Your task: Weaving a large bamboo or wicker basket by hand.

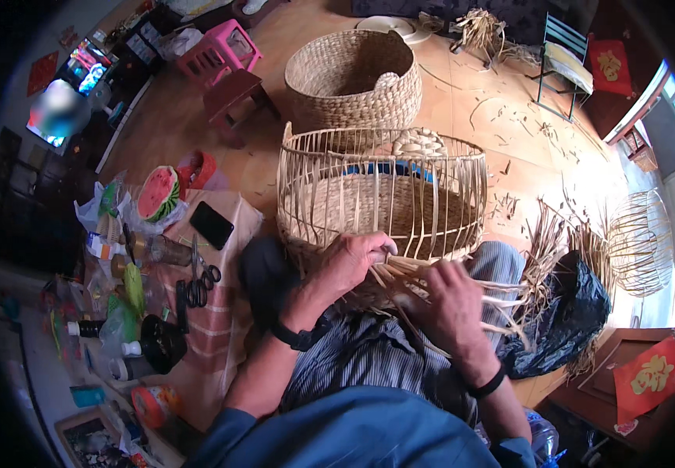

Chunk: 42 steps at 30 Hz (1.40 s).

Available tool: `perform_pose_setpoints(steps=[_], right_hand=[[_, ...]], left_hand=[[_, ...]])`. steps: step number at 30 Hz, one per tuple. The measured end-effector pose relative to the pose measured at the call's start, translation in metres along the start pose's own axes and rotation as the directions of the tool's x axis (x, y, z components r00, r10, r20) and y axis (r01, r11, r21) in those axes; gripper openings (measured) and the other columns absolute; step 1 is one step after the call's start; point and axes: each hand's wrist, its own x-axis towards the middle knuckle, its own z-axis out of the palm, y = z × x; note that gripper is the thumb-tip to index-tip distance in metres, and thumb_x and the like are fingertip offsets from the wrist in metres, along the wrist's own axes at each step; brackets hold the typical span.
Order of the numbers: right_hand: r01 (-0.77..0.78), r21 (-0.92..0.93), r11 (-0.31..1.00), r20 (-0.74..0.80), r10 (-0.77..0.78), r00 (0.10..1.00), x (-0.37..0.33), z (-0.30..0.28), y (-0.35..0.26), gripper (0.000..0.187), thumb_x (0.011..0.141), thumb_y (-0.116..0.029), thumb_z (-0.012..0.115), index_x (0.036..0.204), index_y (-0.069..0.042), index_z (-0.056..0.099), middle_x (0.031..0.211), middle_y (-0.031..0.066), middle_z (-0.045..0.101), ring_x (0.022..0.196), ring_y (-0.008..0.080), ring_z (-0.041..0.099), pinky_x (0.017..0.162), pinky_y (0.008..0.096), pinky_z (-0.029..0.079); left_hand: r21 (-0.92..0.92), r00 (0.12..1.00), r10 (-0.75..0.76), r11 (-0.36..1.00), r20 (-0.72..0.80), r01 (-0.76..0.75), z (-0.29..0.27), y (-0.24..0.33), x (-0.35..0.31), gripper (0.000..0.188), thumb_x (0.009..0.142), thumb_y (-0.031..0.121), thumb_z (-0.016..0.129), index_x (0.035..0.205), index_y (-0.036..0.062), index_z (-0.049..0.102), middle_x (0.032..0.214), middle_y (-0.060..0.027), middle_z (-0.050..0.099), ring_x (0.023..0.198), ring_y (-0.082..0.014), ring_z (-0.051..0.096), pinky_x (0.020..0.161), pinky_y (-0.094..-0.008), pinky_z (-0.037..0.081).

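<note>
A half-woven straw basket [384, 204] rests by my knees, its upright stakes spaced apart above a woven lower part, with a braided handle [419, 143] on the far rim. My left hand [349, 264] is closed at the basket's near side, thumb and fingers pinching pale straw strands [400, 273]. My right hand [453, 308], slightly blurred, curls among the strands just to the right, its fingertips partly hidden. Loose strand ends [509, 300] fan out past it over my right knee.
A finished woven basket [353, 78] stands beyond. At left, a covered table [224, 308] holds scissors [201, 281], a phone [212, 225], cut watermelon [158, 193] and bottles. Straw bundles [548, 253], a black plastic bag [563, 320] and a wire frame [640, 243] are at right.
</note>
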Motion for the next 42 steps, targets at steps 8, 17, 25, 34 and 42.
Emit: perform_pose_setpoints(steps=[8,17,25,34,42], right_hand=[[0.022,-0.047,0.999,0.026,-0.021,0.999,-0.002,0.024,-0.022,0.037,0.086,-0.032,0.074,0.101,-0.002,0.058,0.098,0.0137,0.056,0.1,0.0316,0.057,0.075,0.0411,0.051],[-0.174,0.34,0.924,0.335,0.053,0.941,-0.018,-0.021,-0.024,0.012,0.095,-0.01,0.063,0.092,-0.002,0.054,0.066,0.0158,0.061,0.063,0.034,0.066,0.055,0.045,0.05],[-0.654,0.757,-0.013,0.637,0.241,0.732,-0.013,-0.088,0.023,0.027,0.107,-0.027,0.059,0.103,-0.001,0.066,0.068,-0.0056,0.053,0.058,0.0028,0.043,0.053,0.0198,0.029],[0.239,0.791,-0.563,0.024,0.419,0.908,-0.027,-0.083,0.105,0.033,0.112,-0.032,0.044,0.106,-0.007,0.064,0.09,0.0023,0.06,0.054,0.0071,0.044,0.045,0.0232,0.037],[-0.199,0.829,0.523,0.054,0.279,0.959,0.028,0.02,0.025,0.036,0.092,-0.023,0.081,0.114,0.001,0.065,0.097,0.0047,0.069,0.089,0.0109,0.066,0.079,0.027,0.055]], left_hand=[[-0.069,0.996,0.032,0.997,0.08,-0.027,-0.008,-0.012,0.011,0.015,0.09,0.002,0.072,0.106,0.0041,0.071,0.093,-0.0118,0.078,0.092,-0.0205,0.077,0.077,-0.0331,0.058],[0.047,0.988,0.105,0.993,0.109,-0.111,-0.012,-0.005,0.004,0.026,0.091,0.003,0.067,0.117,0.0034,0.07,0.099,-0.0231,0.072,0.092,-0.0384,0.072,0.082,-0.0417,0.056],[0.271,0.982,0.096,0.953,0.165,-0.139,-0.013,0.019,-0.008,0.037,0.087,0.008,0.073,0.123,0.0026,0.068,0.1,-0.0209,0.074,0.094,-0.0392,0.072,0.084,-0.0422,0.056],[0.174,0.992,-0.019,0.984,-0.123,0.04,0.014,0.017,-0.014,0.03,0.087,0.018,0.079,0.112,0.001,0.073,0.099,-0.02,0.074,0.092,-0.0363,0.073,0.079,-0.0402,0.056],[0.242,0.994,0.019,0.97,-0.11,0.008,0.019,0.017,-0.012,0.021,0.089,0.015,0.076,0.105,0.0019,0.071,0.094,-0.0188,0.071,0.089,-0.038,0.071,0.074,-0.0431,0.055]])
